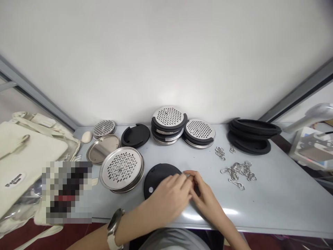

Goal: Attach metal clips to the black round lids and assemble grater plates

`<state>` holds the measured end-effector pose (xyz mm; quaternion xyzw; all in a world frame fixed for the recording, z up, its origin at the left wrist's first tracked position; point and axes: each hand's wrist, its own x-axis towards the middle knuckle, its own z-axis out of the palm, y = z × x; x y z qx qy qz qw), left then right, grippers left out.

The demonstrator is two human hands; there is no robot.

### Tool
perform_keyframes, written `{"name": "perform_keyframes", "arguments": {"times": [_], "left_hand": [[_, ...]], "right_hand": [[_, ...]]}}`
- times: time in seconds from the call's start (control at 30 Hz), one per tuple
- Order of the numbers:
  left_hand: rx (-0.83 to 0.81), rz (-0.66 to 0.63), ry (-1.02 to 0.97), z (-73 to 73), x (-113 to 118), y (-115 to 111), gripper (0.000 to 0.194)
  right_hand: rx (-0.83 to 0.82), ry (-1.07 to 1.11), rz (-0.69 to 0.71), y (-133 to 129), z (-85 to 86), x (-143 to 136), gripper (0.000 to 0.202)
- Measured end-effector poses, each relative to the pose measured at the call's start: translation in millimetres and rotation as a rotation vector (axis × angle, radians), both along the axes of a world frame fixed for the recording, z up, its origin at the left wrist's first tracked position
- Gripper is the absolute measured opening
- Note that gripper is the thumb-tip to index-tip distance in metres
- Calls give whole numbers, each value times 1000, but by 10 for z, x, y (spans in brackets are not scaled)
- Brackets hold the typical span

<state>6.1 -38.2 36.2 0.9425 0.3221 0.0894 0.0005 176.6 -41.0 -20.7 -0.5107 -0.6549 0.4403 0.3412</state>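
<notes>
A black round disc (161,170) lies on the table in front of me, with a small silvery round spot near its left edge. My left hand (170,194), with a watch on its wrist, reaches across the disc, its fingers bent and closed at the right rim. There, the closed fingertips of my right hand (204,196) meet those of the left. Whatever they pinch is hidden behind the fingers. Left of the disc stands a stack of round metal grater plates (122,168). To the right lies a loose pile of silver snap hooks (239,171).
At the back stand two stacks of grater plates in black holders (169,119) (199,131). A black holder (139,135), plain metal discs (102,149) and small graters (104,128) are at left. Black rings (252,133) are stacked right. A cream bag (28,166) borders the left side.
</notes>
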Motion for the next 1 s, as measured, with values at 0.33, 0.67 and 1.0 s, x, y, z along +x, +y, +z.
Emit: {"name": "perform_keyframes", "arguments": {"times": [0.33,0.67,1.0], "left_hand": [[-58,214,-69,-226,-20,259,11],[245,339,173,-278,241,415,15],[182,552,272,-552,738,-96,102]], "right_hand": [[-48,9,82,253,103,77,15],[127,-78,108,752,16,14,8],[105,-47,116,807,22,33,14]]}}
